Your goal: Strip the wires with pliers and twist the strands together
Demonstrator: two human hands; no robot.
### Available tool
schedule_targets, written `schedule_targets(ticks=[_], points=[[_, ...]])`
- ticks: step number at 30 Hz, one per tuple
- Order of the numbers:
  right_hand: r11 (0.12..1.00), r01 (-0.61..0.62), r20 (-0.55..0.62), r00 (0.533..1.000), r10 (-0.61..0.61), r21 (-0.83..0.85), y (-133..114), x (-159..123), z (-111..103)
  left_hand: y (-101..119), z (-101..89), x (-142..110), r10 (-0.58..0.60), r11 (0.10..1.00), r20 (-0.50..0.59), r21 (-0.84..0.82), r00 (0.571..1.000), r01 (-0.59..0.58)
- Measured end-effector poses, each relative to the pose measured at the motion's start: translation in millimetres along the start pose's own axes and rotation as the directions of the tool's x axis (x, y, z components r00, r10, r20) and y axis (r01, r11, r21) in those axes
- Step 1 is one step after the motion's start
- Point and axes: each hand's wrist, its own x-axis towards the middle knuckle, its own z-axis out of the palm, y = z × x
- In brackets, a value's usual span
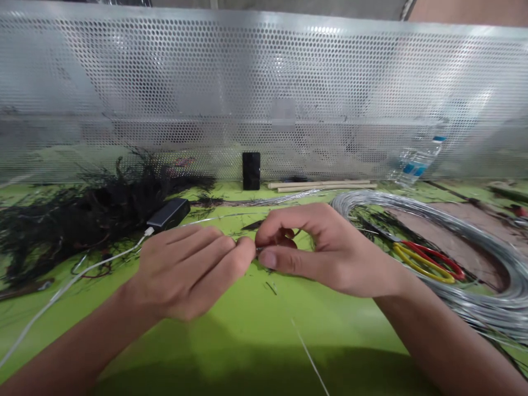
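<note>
My left hand (193, 269) and my right hand (317, 247) meet fingertip to fingertip over the green table (231, 330). Both are closed in a pinch at the same spot, on a thin silver wire (307, 352) that trails down toward the front edge. What sits exactly between the fingertips is too small to make out. A small dark bit shows under the right fingers.
A heap of black fibrous strands (78, 214) lies at the left. A black power bank (169, 213) with a white cable (70, 283), a big wire coil (474, 275), scissors with red and yellow handles (429, 261), a water bottle (418, 160), wooden sticks (322, 185) and a perforated metal screen (264, 93) surround.
</note>
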Motion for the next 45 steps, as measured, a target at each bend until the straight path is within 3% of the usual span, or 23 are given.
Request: schedule_targets(ticks=[5,9,11,15,19,21,22,24,27,33,36,41,43,45], points=[[1.000,-0.016,-0.016,1.000,0.016,-0.005,-0.8,-0.8,0.5,6.7,2.6,-7.7,-0.089,0.993,0.007,-0.072,0.996,0.090],[0.960,0.178,-0.058,0.979,-0.194,-0.215,-0.6,-2.2,1.9,17.2,0.6,-8.1,-0.276,0.947,0.048,-0.156,0.960,0.280],[0.877,0.268,-0.058,0.947,-0.316,-0.398,-1.9,-3.9,3.0,21.6,-2.4,-3.8,-0.370,0.902,0.103,-0.199,0.923,0.384],[0.609,0.331,0.022,0.889,-0.458,-0.721,-6.2,-8.3,7.5,27.0,-10.7,6.9,-0.471,0.811,0.210,-0.278,0.857,0.514],[0.363,0.393,0.089,0.772,-0.630,-0.845,-8.3,-11.2,13.3,28.8,-20.1,12.8,-0.532,0.734,0.303,-0.299,0.791,0.609],[0.326,0.413,0.104,0.739,-0.665,-0.851,-8.9,-12.0,12.4,28.0,-25.3,14.5,-0.544,0.694,0.353,-0.322,0.762,0.644],[0.366,0.414,0.095,0.760,-0.643,-0.834,-9.4,-12.2,10.5,27.1,-27.8,15.3,-0.552,0.669,0.374,-0.334,0.745,0.664],[0.535,0.382,0.039,0.838,-0.544,-0.754,-10.9,-12.3,4.2,24.4,-31.7,16.6,-0.585,0.599,0.421,-0.352,0.694,0.719],[0.765,0.286,-0.046,0.924,-0.380,-0.577,-13.4,-11.3,-6.5,18.7,-31.9,17.2,-0.635,0.435,0.500,-0.398,0.589,0.808],[0.904,0.148,-0.090,0.976,-0.200,-0.402,-12.8,-9.0,-12.7,7.9,-19.5,5.6,-0.579,-0.005,0.704,-0.508,0.411,0.862],[0.977,0.031,-0.083,0.995,-0.049,-0.212,-10.5,-9.1,-12.1,4.4,-14.2,-2.5,-0.514,-0.161,0.765,-0.530,0.388,0.832],[0.997,-0.068,-0.111,0.991,0.072,0.038,0.1,-2.9,-16.3,1.4,-4.7,-1.7,-0.550,-0.122,0.718,-0.574,0.427,0.809],[0.991,-0.089,-0.121,0.988,0.100,0.095,4.9,0.2,-19.1,2.0,-1.3,1.3,-0.588,-0.007,0.668,-0.568,0.456,0.823],[0.984,-0.115,-0.108,0.986,0.130,0.136,7.7,2.0,-21.5,4.3,1.5,2.4,-0.645,0.200,0.570,-0.517,0.509,0.832]])
